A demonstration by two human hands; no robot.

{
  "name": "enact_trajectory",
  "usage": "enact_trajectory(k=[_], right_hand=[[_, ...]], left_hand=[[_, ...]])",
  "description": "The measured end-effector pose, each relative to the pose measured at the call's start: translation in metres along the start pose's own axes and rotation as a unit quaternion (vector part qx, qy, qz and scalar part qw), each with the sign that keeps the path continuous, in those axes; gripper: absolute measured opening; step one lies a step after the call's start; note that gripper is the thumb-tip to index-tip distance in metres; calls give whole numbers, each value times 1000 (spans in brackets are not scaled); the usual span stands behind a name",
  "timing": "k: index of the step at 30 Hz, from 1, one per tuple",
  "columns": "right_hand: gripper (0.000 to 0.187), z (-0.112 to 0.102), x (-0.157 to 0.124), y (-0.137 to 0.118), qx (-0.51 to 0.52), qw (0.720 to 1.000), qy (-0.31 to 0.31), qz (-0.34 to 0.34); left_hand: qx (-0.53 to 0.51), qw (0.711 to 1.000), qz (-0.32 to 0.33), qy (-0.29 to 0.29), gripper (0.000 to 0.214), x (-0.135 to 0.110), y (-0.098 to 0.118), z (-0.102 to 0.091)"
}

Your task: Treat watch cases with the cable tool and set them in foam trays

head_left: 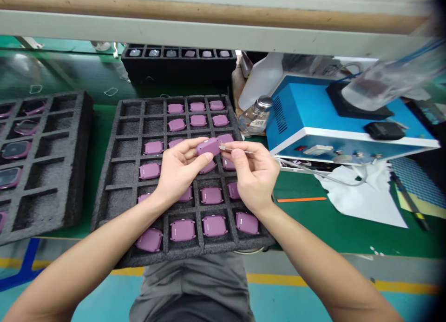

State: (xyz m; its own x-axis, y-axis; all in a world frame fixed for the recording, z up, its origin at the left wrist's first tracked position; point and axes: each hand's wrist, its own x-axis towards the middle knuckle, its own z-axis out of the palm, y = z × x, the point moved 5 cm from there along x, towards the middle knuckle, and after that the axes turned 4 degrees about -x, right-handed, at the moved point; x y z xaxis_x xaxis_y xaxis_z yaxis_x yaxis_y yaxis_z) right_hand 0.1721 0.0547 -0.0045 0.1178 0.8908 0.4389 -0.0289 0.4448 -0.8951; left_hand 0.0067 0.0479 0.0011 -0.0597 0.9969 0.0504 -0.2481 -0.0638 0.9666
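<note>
My left hand (179, 168) is closed around the edge of a purple watch case (208, 147), raised above the foam tray. My right hand (257, 175) pinches a thin, pale piece with a silvery tip (223, 147); its exact kind cannot be made out. That tip touches or nearly touches the right side of the case. Beneath both hands lies a dark grey foam tray (116, 188), with purple watch cases (211, 195) in many of its compartments. Several left-hand compartments hold nothing. My hands and forearms hide some of the cases.
Another foam tray (52, 161) with watches stands left; a black tray (177, 69) is behind. To the right are a glass bottle (256, 115), a white plastic bottle (263, 78), a blue machine (306, 113) with a cable, an orange stick (301, 200) and white paper (362, 196). A shelf beam (209, 27) crosses overhead.
</note>
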Motion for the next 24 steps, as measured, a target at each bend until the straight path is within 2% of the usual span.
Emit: enact_trajectory(k=[13,24], right_hand=[[14,2,3,1,3,1000,-4,2],[15,5,9,4,25,999,-24,-7]], left_hand=[[18,1000,7,-3,43,2,2,-1],[40,999,1,22,50,4,7,0]])
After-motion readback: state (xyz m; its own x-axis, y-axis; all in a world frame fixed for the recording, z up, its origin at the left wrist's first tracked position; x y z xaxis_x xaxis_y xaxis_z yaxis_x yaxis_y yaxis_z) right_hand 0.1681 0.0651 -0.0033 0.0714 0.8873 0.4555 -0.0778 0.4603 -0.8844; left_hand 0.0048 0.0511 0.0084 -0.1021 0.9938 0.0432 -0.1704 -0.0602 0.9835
